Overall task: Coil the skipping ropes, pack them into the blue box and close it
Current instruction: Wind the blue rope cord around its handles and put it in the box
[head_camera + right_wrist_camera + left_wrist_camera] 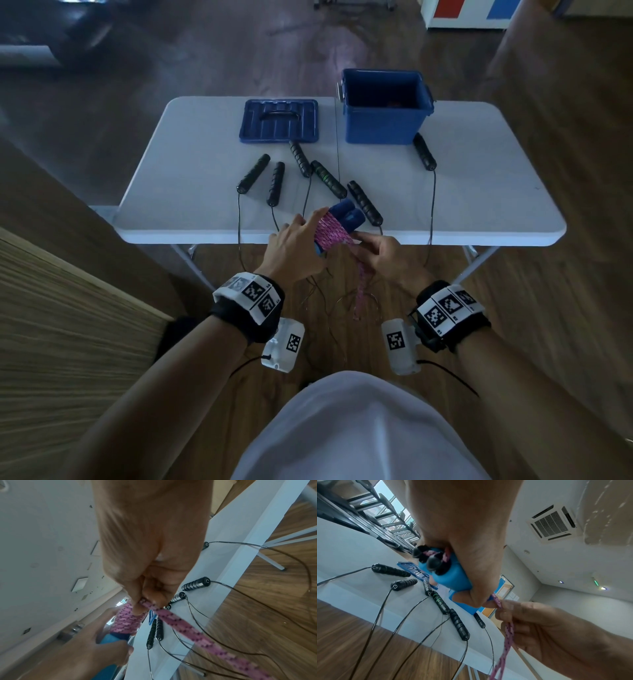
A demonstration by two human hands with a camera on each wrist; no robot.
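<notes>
Wooden floor lies around the white table (178, 178), and the open blue box (385, 106) stands at its far right. Above the near edge, the left hand (294, 246) clasps the blue handles (346, 214), whose long axis points far-right, and the right hand (383, 253), just right of them, pinches the pink rope (329, 228), with its loose tail hanging down.

A gym or fitness room is being shown. Dark treadmill-like exercise machines (373, 524) are being seen lined up beside large windows (388, 499), and a square ceiling air-conditioning cassette (554, 523) is being shown overhead. Wood-plank flooring (548, 120) is being seen beneath a white folding plastic table (191, 178) on which black ribbed skipping-rope handles (253, 173) are being laid out.
</notes>
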